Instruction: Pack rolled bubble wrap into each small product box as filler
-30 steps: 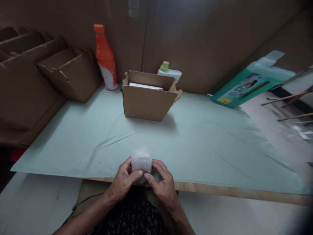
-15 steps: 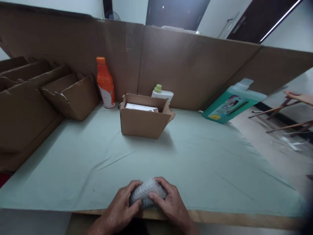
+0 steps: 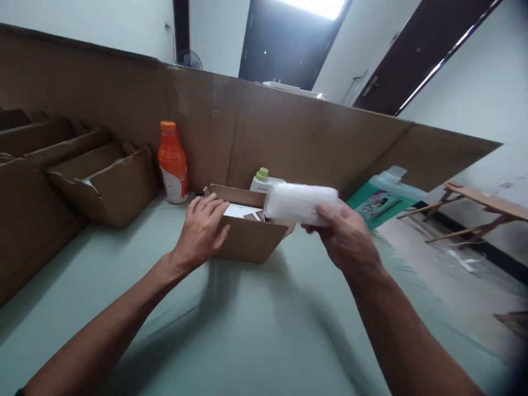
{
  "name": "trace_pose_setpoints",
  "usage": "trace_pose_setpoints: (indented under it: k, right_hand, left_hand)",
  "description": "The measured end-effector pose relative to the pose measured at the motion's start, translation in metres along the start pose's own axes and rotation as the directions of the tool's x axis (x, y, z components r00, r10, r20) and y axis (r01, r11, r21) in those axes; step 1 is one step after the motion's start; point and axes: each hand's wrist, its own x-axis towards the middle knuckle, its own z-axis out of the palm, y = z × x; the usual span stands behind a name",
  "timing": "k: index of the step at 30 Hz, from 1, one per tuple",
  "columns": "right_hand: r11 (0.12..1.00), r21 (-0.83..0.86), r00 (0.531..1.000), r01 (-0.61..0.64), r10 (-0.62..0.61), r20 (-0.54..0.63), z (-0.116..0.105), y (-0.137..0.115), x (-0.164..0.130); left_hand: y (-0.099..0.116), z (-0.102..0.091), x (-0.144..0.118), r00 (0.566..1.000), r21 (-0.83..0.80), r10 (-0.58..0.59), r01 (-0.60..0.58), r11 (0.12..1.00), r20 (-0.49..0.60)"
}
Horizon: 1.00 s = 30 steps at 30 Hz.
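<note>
My right hand (image 3: 344, 228) grips a bubble-wrapped bundle (image 3: 295, 203), whitish and smeared by motion, at its right end. The bundle hangs over the right side of a small open cardboard box (image 3: 247, 240); what is inside the wrap cannot be made out. At the box's left side is my left hand (image 3: 203, 223), its fingers loosely spread over the rim and the thumb apart, seemingly touching the box. A white carton with brown shapes (image 3: 239, 211) shows inside the box.
Behind the box stands a white bottle with a green cap (image 3: 262, 179). An orange bottle (image 3: 172, 165) stands to its left, a green jug (image 3: 383, 198) to the right. Larger cardboard boxes (image 3: 111, 190) line the left side. A cardboard wall (image 3: 280, 129) closes the back.
Both hands have moved forward from the table's front edge to the box. The left hand has let go of the bundle; the right has carried it up and forward. The view has tilted up.
</note>
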Motion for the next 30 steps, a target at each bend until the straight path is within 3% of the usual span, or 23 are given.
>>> trace_pose_setpoints:
  k: [2, 3, 5, 7, 9, 11, 15, 22, 27, 30]
  right_hand:
    - [0.945, -0.326, 0.998, -0.035, 0.047, 0.029, 0.006, 0.005, 0.031]
    - [0.832, -0.554, 0.998, -0.033, 0.061, 0.032, 0.008, 0.006, 0.041]
    - [0.427, -0.904, 0.998, 0.020, 0.048, 0.045, 0.010, 0.004, 0.049]
    - [0.065, -0.994, 0.995, 0.087, 0.052, 0.091, 0.016, -0.005, 0.050]
    - [-0.077, -0.988, 0.984, 0.131, 0.133, 0.120, 0.030, -0.016, 0.050]
    - [-0.077, -0.984, 0.959, 0.160, 0.249, 0.137, 0.048, -0.021, 0.053]
    - [0.023, -0.976, 0.903, 0.215, 0.376, 0.207, 0.074, -0.013, 0.064]
    - [0.154, -0.965, 0.858, 0.211, 0.444, 0.259, 0.070, -0.001, 0.061]
    - [0.210, -0.957, 0.872, 0.199, 0.407, 0.271, 0.065, -0.006, 0.062]
    - [0.268, -0.949, 0.929, 0.168, 0.278, 0.243, 0.042, -0.009, 0.045]
  left_hand:
    - [-0.007, 0.011, 0.004, 0.998, 0.024, -0.010, 0.008, 1.000, 0.068]
    - [-0.009, 0.014, 0.002, 0.997, 0.028, -0.002, -0.001, 1.000, 0.083]
    - [-0.010, 0.014, -0.003, 0.996, 0.030, 0.029, -0.031, 0.999, 0.079]
    - [-0.009, 0.012, -0.006, 0.996, 0.028, 0.053, -0.055, 0.998, 0.070]
    - [-0.008, 0.010, -0.006, 0.996, 0.025, 0.055, -0.057, 0.998, 0.070]
    - [-0.008, 0.010, -0.005, 0.997, 0.015, 0.046, -0.047, 0.999, 0.070]
    - [-0.008, 0.012, -0.004, 0.997, 0.020, 0.038, -0.040, 0.999, 0.070]
    - [-0.010, 0.014, -0.003, 0.996, -0.008, 0.008, -0.007, 1.000, 0.086]
    - [-0.010, 0.016, -0.003, 0.996, -0.001, 0.022, -0.022, 1.000, 0.082]
    - [-0.010, 0.014, -0.012, 0.999, -0.036, 0.030, -0.031, 0.999, -0.041]
